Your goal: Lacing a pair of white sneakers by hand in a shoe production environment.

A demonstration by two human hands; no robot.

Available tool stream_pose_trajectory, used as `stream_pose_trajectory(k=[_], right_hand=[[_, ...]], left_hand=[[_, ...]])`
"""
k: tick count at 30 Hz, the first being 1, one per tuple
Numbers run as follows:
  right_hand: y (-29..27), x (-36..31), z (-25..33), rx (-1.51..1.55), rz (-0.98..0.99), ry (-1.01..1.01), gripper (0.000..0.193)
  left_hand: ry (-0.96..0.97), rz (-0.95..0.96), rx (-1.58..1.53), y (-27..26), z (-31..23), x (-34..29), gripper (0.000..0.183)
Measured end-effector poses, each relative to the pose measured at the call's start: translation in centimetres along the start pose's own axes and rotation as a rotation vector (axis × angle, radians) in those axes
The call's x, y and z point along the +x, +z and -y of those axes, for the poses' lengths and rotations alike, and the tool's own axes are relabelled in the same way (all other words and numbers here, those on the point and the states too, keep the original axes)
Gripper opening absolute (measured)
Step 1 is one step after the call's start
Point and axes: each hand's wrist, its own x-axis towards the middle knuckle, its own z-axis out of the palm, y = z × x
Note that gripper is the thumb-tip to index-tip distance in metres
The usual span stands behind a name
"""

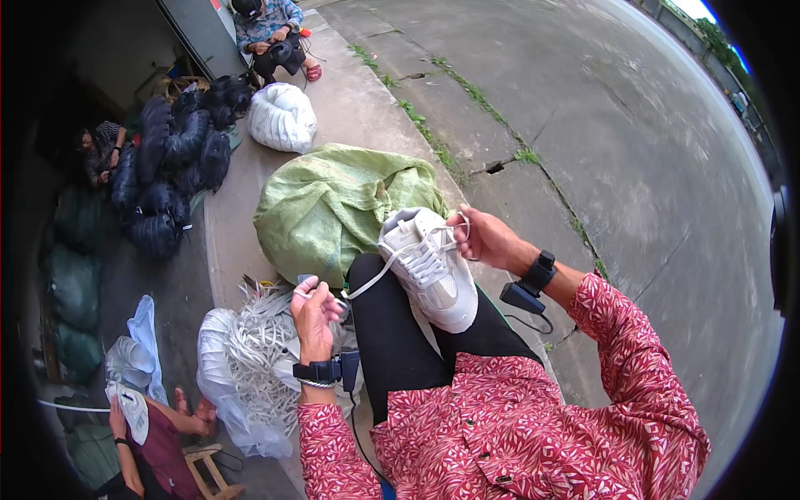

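A white and pale grey sneaker (433,271) rests on my thighs, its toe toward me. White lacing crosses its tongue. My right hand (487,240) is closed beside the ankle opening, pinching a loop of the shoelace (461,223). Another length of lace runs from the shoe's left side toward my left hand (315,312), which is raised off to the left with curled fingers. White lace shows at those fingers; the exact grip is partly hidden. Below the left hand lies a big heap of loose white laces (258,342) in a clear plastic bag.
A stuffed green woven sack (333,204) stands just beyond my knees. Farther off are a white bundle (282,117) and piled black bundles (171,162). Co-workers sit at the far end and on the left. A wooden stool (208,471) is at lower left; cracked concrete (617,167) extends right.
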Motion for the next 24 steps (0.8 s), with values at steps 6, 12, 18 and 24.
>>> stream_pose_trajectory(k=[6,12,18,24], right_hand=[[-3.4,-3.1,6.5,0.095,-0.148,-0.252,0.024],[-11.5,-8.1,14.3,0.243,-0.284,-0.588,0.017],[-18.9,-10.1,12.9,0.322,-0.565,-0.56,0.015],[-20.1,-8.3,9.7,0.44,-0.762,-0.518,0.016]], left_hand=[[0.179,0.148,0.127,5.3,0.0,1.3,0.037],[0.146,0.201,0.542,6.9,3.7,2.4,0.015],[0.017,0.387,0.598,6.9,2.3,1.5,0.023],[0.001,0.447,0.654,6.7,2.3,1.5,0.026]])
